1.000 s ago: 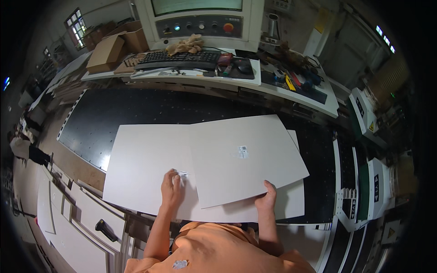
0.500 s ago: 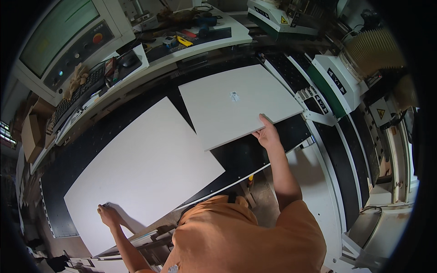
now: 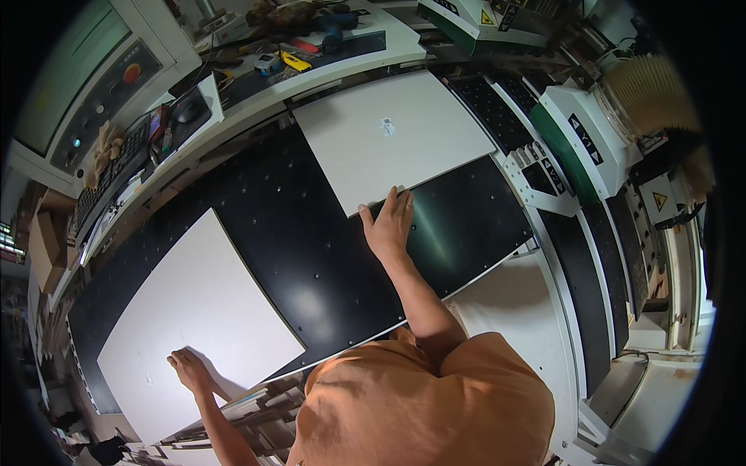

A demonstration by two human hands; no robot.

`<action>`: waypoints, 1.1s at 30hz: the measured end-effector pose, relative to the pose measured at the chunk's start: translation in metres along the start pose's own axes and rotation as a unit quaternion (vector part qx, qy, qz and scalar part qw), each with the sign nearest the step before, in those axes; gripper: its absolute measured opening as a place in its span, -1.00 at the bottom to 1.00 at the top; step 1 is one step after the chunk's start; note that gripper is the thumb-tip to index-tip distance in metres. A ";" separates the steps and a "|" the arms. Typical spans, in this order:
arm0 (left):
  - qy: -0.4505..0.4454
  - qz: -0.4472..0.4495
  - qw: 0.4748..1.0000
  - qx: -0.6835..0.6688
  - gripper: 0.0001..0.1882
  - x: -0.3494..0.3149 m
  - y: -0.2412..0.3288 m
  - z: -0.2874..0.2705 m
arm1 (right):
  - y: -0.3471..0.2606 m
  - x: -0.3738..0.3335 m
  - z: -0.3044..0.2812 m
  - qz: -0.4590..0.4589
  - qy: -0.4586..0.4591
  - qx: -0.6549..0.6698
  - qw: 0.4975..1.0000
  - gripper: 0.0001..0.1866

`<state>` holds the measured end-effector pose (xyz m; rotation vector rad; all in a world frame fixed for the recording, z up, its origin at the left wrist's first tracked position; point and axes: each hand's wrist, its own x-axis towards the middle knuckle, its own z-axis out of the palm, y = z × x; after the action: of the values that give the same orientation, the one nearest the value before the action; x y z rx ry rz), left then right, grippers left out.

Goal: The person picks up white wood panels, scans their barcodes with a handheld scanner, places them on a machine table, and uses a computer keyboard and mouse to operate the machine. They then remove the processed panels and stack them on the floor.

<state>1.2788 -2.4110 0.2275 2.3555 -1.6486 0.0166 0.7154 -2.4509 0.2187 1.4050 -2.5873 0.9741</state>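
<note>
Two flat white panels lie on the black machine table (image 3: 295, 256). My left hand (image 3: 190, 370) rests on the larger-looking left panel (image 3: 206, 295), fingers bent and fingertips against its surface. A small label (image 3: 150, 378) shows on that panel beside the hand. My right hand (image 3: 388, 221) is open, fingers spread, touching the near edge of the right panel (image 3: 396, 147) close to its near-left corner. This panel carries a small printed label (image 3: 387, 126) near its middle. Black tabletop shows between the two panels.
A control console (image 3: 116, 85) with keyboard (image 3: 116, 171) and mouse (image 3: 189, 109) stands at the far left. A yellow utility knife (image 3: 295, 62) and a tape measure (image 3: 268, 64) lie on the back ledge. White machine carriages (image 3: 579, 144) on rails border the right.
The right panel has moved away toward the back ledge, and my right hand has shifted left along its near edge. The left panel has moved left, widening the gap.
</note>
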 end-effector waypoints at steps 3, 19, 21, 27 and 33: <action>0.014 0.009 0.999 -0.031 -0.77 -0.006 0.006 0.005 | 0.012 0.014 0.005 0.029 0.015 0.032 0.999 -0.20; -0.035 -0.079 0.996 0.001 -0.54 -0.043 0.122 0.017 | 0.104 0.057 -0.037 -0.011 -0.002 0.051 0.999 -0.36; -0.045 -0.073 0.996 -0.005 -0.55 -0.047 0.134 0.018 | 0.109 0.057 -0.037 -0.038 0.003 0.029 0.999 -0.36; -0.017 -0.043 0.998 -0.035 -0.58 -0.061 0.149 0.025 | 0.112 0.058 -0.041 -0.026 -0.017 0.036 0.999 -0.37; -0.001 -0.004 1.000 -0.025 -0.56 -0.074 0.154 0.022 | 0.113 0.057 -0.042 -0.004 -0.033 0.049 0.998 -0.36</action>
<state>1.1070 -2.3972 0.2269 2.3253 -1.6213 -0.0280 0.5842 -2.4266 0.2134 1.4945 -2.6114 1.0865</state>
